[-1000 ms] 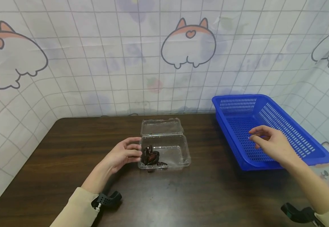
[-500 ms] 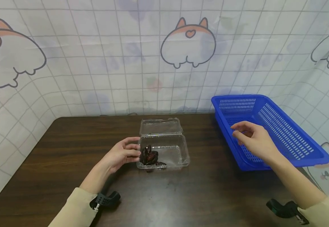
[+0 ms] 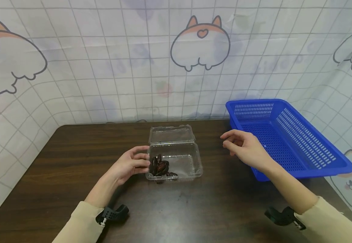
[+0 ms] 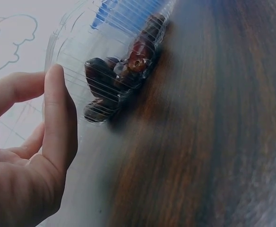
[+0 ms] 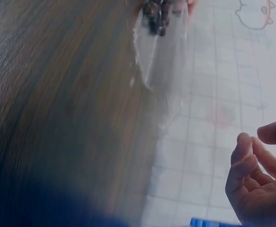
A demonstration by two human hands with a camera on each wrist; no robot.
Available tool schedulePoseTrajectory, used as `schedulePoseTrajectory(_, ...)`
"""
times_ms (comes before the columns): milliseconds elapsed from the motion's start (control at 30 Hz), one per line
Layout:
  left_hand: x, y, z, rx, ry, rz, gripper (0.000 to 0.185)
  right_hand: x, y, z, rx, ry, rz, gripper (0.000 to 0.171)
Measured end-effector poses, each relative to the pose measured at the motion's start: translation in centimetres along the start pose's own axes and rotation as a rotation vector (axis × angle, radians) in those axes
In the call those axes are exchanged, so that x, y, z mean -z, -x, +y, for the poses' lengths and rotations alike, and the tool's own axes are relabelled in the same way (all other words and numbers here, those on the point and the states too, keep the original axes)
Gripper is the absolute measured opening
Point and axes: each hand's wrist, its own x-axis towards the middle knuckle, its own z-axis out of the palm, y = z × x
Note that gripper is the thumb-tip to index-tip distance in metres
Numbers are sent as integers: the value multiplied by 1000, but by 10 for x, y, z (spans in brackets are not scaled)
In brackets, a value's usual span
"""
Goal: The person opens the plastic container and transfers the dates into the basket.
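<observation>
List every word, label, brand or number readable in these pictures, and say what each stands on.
No readable text in any view.
Backdrop sheet: faint pale shapes behind the grid, too washed out to read; otherwise only cartoon drawings.
Clear plastic box, blue basket, table: no label or print visible.

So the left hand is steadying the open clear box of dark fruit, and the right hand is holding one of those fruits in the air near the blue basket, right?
Not quite. The right hand holds nothing: the head and right wrist views show its fingers loosely curled and bare. The rest stands: the left hand steadies the open clear box of dark fruit near the blue basket.
</observation>
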Motion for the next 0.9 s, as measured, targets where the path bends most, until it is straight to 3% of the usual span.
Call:
schedulePoseTrajectory(333, 0, 1, -1, -8, -18, -5, 65, -24, -11, -3, 17, -78, -74, 18)
schedulePoseTrajectory(900, -2, 1, 0, -20, -19, -9, 64, -59, -26, -14, -14, -86, -152, 19)
